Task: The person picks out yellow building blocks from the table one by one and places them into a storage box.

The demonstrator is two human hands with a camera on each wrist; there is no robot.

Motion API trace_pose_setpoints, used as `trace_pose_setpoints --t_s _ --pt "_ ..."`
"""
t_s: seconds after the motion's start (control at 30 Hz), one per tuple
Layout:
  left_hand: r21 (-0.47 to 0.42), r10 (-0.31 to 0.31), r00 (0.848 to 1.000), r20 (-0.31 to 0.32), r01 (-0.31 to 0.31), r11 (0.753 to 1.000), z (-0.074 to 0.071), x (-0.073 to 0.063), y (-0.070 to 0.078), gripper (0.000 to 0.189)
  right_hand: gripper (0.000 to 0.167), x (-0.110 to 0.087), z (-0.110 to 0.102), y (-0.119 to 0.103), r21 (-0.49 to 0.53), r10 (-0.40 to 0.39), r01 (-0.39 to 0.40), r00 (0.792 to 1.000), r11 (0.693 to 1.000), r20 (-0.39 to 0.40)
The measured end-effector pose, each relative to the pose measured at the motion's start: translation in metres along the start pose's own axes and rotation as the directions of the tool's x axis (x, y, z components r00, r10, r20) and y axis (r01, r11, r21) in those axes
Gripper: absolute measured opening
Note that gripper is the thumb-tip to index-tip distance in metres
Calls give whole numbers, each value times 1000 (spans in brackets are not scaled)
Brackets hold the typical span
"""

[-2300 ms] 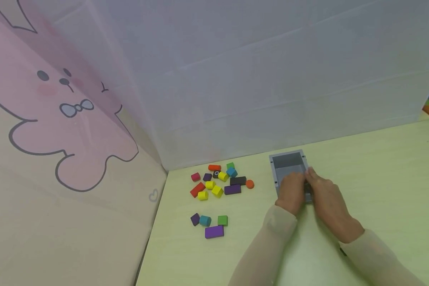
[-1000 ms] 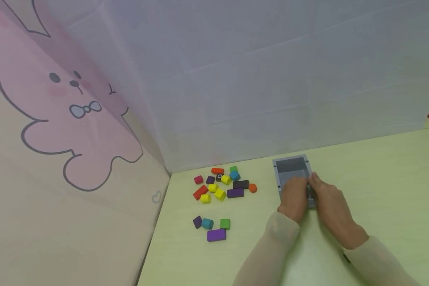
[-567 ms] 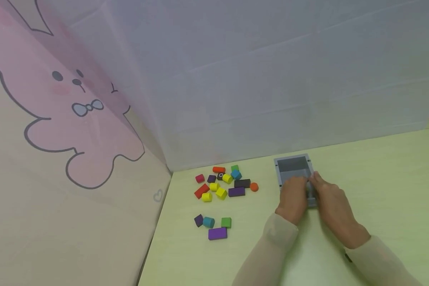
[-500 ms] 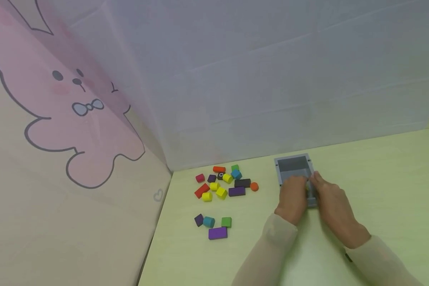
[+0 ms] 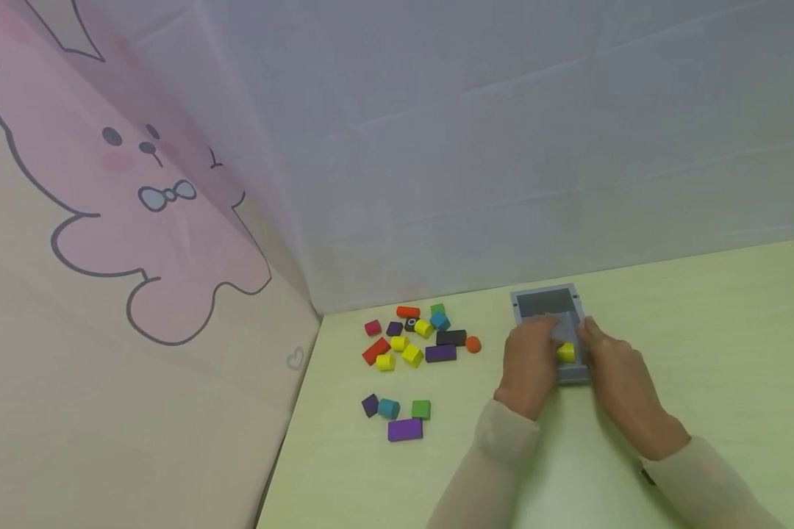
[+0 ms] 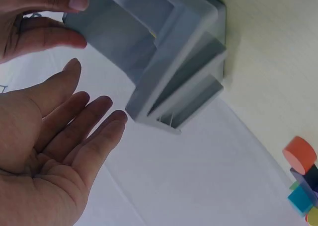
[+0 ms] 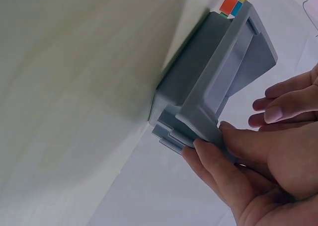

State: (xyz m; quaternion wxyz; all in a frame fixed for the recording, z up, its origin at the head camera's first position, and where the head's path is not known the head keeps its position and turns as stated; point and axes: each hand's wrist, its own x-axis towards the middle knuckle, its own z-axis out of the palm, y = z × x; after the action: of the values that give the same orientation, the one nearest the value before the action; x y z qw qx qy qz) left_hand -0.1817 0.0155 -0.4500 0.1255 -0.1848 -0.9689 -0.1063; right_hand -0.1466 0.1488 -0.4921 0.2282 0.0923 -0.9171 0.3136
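A grey plastic box (image 5: 572,375) with an open top stands on the table, a yellow block (image 5: 567,353) inside near its front. My left hand (image 5: 528,364) is over the box's left side; in the left wrist view, the same left hand (image 6: 69,146) has relaxed, spread fingers with nothing between them. On the other side, my right hand (image 5: 625,389) holds the right wall. In the right wrist view, the thumb and fingers of my right hand (image 7: 248,171) pinch the rim of the grey box (image 7: 194,72). Part of the box's left wall is hidden by my left hand.
Several coloured blocks lie left of the box, among them a red block (image 5: 376,351), a black block (image 5: 451,338) and an orange piece (image 5: 473,344). Nearer lie a purple block (image 5: 405,430), a green cube (image 5: 421,410) and a blue cylinder (image 5: 388,408). A pale curtain (image 5: 503,147) hangs behind.
My left hand has drawn back leftward and up out of the box, and the yellow block has come into sight inside it. The right hand keeps its hold on the wall.
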Motion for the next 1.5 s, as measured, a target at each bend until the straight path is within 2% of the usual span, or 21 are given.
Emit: trace_pose_setpoints --t_s 0.17,0.3,0.5,0.73,0.87,1.0,1.13,1.5 --pt "-118 -31 999 -40 26 993 -6 -4 -13 31 41 1 0 -1 -5 -2 2 1000 1000 17" --pt "-150 -59 995 -78 47 987 -8 -5 -24 31 42 0 0 -1 -3 -21 21 1000 1000 4" --pt "-248 -186 982 -25 174 953 -9 -5 -35 34 47 0 -1 -1 10 -22 22 1000 1000 9" --pt "-271 -251 966 -54 228 935 -11 -8 -57 32 46 0 1 -1 13 -23 23 1000 1000 16" --pt "-318 -323 946 -14 302 899 -11 -8 -70 33 43 1 1 1 9 -19 19 1000 1000 24" --pt "-351 -392 919 45 382 855 -12 -7 -82 34 42 1 1 2 15 -17 17 999 1000 28" --pt "-376 -447 892 71 439 816 -15 -11 -96 33 42 1 2 1 15 -19 18 999 1000 32" --pt "-341 -516 851 99 516 785 -18 -22 -135 38 45 1 2 0 -13 -32 32 999 999 23"
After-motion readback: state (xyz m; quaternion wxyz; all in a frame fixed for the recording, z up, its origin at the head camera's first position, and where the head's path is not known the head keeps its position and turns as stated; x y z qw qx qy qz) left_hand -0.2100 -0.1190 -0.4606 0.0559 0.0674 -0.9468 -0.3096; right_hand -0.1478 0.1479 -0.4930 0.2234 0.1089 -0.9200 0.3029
